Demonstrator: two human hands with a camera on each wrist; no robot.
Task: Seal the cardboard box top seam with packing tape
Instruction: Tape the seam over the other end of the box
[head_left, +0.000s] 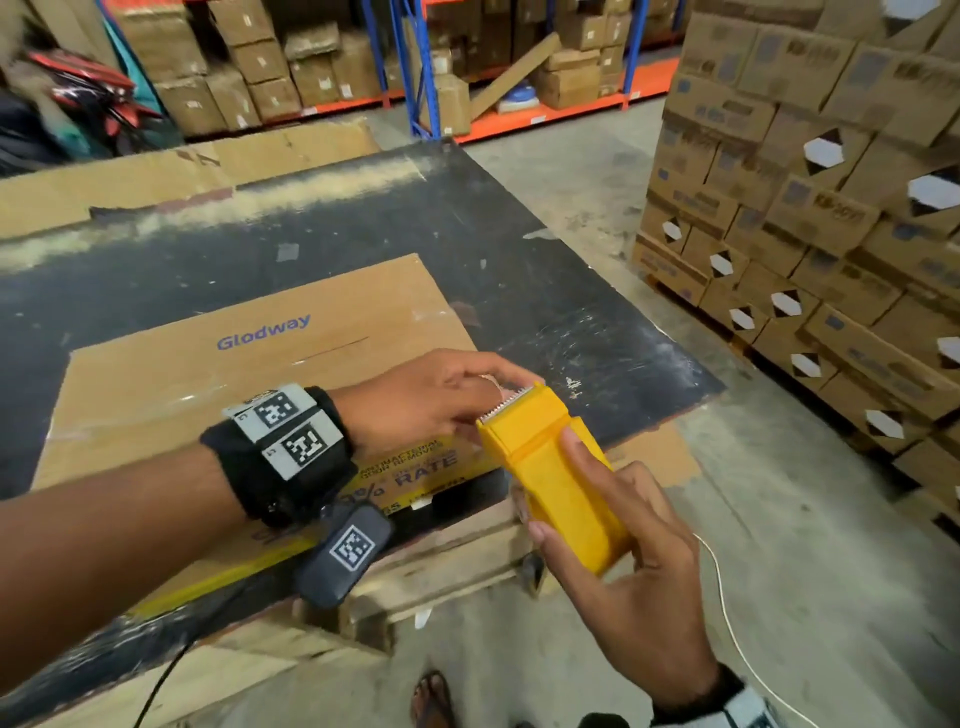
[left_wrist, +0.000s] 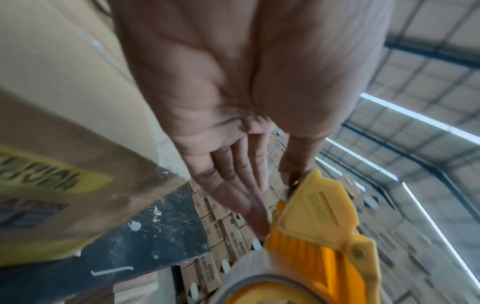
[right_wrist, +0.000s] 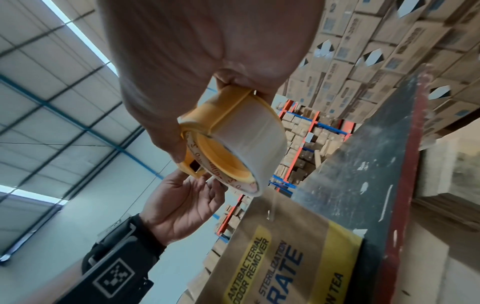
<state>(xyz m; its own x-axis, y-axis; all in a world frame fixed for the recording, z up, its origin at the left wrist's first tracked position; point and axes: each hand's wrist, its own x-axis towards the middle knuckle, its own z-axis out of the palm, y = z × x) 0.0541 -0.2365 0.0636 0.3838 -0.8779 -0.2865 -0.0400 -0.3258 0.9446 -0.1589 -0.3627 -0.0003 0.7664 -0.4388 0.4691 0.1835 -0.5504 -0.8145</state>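
Two hands on yellow tape dispenser (head_left: 556, 467), blade end pointing away.

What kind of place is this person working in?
Most likely a warehouse or stockroom. Tall blue and orange racking is packed with cartons, a big stack of identical printed cartons stands on the concrete floor, and the ceiling looks industrial.

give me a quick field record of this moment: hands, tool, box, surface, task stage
right hand: grips the yellow dispenser, off the table's near corner
left hand: fingers at the dispenser's toothed blade end, seemingly after the tape end
tape: clear roll in the dispenser
box: flat top, "Glodway" print, glossy strip across it
table: dark, scuffed, box sits on it
stage: dispenser off the box, no tape being laid
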